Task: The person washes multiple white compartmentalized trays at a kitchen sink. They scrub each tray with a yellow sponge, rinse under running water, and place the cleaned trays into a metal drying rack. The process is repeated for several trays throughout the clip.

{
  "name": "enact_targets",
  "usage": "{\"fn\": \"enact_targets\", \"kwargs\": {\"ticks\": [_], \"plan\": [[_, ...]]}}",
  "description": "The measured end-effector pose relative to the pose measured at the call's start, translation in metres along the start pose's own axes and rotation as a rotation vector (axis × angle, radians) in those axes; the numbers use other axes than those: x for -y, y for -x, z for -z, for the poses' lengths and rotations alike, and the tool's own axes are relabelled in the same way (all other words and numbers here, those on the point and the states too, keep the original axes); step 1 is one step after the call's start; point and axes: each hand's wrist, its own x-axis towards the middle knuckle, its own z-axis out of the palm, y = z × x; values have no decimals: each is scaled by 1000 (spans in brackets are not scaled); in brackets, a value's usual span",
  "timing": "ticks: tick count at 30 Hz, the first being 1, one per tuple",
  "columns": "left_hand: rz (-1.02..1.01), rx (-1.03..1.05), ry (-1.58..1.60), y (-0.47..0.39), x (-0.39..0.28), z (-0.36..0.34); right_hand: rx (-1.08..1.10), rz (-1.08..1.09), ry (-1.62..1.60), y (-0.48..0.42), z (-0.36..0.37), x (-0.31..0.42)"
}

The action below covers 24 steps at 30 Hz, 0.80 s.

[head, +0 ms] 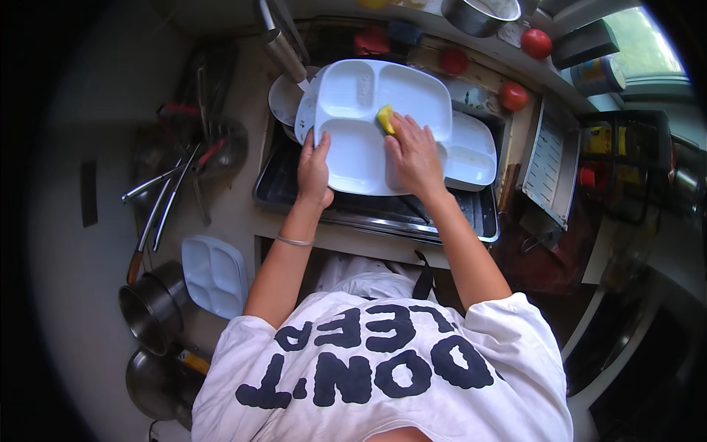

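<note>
A white compartment plate [353, 152] is held up over a metal sink [359, 215], tilted towards me. My left hand [315, 168] grips its left edge, thumb on the face and fingers behind. In my right hand [415, 152] is a yellow sponge [385, 119], pressed on the plate's middle, near where its dividers meet. Part of the sponge is hidden by my fingers. Behind the plate, to the right, another white compartment plate [475, 152] lies in the sink. To the left, the edge of one more plate [302, 117] with food bits on it shows beside a white bowl [283, 102].
A metal faucet [284, 55] reaches down close to the held plate's upper left. Several clean-looking compartment plates [214, 276] are stacked on the left counter, near steel pots [149, 309] and long-handled utensils [163, 193]. At right stand a slotted metal rack [547, 166] and red tomatoes [513, 96].
</note>
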Motion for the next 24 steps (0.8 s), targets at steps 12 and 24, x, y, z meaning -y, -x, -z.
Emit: {"fn": "enact_targets", "kwargs": {"ticks": [12,24], "plan": [[-10,-75,58,-11,12,-3,47,13,-67,29,-12,-1],[1,-149,1,-18,16,-3,154,-395,103,13,-37,-13]]}}
